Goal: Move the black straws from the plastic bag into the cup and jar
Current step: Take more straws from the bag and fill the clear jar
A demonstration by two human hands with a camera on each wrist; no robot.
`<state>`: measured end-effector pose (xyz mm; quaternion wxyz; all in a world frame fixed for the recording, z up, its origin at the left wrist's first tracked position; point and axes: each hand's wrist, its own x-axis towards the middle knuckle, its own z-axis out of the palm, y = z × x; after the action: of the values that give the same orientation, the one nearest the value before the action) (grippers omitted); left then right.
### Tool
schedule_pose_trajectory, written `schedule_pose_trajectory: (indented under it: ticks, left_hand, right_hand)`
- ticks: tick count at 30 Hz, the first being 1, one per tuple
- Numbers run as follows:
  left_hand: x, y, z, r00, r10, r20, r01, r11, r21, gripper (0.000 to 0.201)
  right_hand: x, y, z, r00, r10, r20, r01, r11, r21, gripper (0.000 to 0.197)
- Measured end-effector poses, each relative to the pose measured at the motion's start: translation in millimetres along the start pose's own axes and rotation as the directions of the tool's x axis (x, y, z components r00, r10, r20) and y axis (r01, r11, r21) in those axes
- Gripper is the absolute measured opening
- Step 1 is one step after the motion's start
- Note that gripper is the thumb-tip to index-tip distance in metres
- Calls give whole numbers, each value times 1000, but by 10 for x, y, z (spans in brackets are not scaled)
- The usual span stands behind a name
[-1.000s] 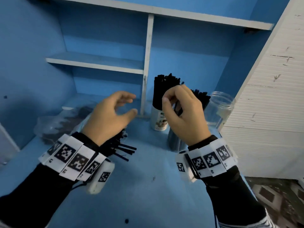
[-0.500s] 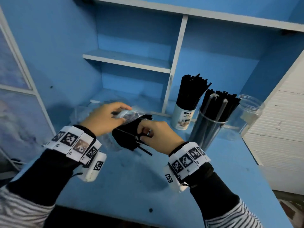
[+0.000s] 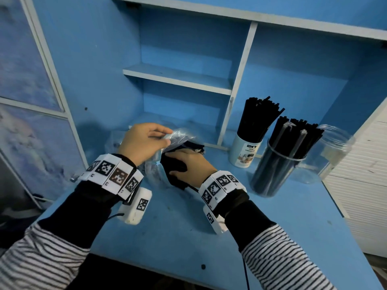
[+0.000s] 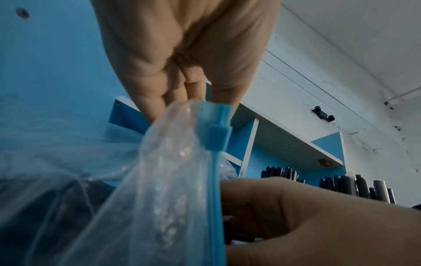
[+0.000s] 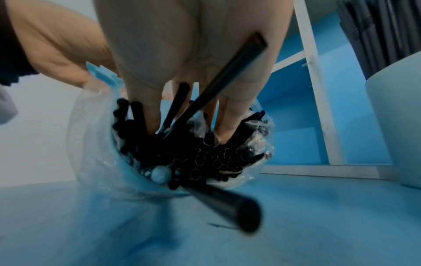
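Note:
A clear plastic bag [image 3: 180, 136] with a blue zip strip [image 4: 215, 129] lies on the blue desk, its mouth towards me. My left hand [image 3: 164, 138] pinches the bag's upper edge and lifts it open. My right hand [image 3: 184, 163] reaches into the mouth and grips a bunch of black straws [image 5: 205, 154] between thumb and fingers [image 5: 227, 117]. One loose straw [image 5: 223, 199] pokes out of the bag towards the wrist. To the right stand a white cup [image 3: 244, 152] and a clear jar [image 3: 276, 170], both packed with upright black straws [image 3: 293, 136].
A second clear jar [image 3: 335, 151] stands empty at the far right beside a white slatted wall [image 3: 364, 164]. Blue shelves with a white upright divider [image 3: 238, 84] rise behind the desk. The desk's front edge [image 3: 167, 268] is near my body.
My right hand has left the jar, swung down to the left and pushed into the bag's straws. My left hand has taken hold of the bag's edge and raised it.

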<state>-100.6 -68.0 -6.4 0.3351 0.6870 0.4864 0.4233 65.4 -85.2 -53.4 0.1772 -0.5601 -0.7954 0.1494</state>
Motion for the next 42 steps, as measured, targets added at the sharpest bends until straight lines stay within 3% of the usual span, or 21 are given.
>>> schedule_pose_trajectory:
  ticks: [4,13,25,33,42]
  left_hand:
    - [-15,7,-2,1000,-5,3,5,1000,-25,24]
    - [-12,27,-22,1000,-9,-8,8,999,-52,25]
    - [-2,45,-27,1000,-2,-22,1,1000,-24,24]
    - [3,43,-29,999,1,-41,-2,1000,-29,24]
    - [-18,15,-33,999,29,-41,-27,999,38,22]
  right_hand:
    - [15,22,16,999,-31,6,31,999,19,55]
    - [26,46,1,985,-67,-160,79,995,66,44]
    - [28,-33,-209,995,-20,-93,18,1000,-22,34]
    - [-129,-65,-438,991,96,-91,-81,985,152,33]
    - [-399,48,-695,989,139,-52,-127,974,186,30]
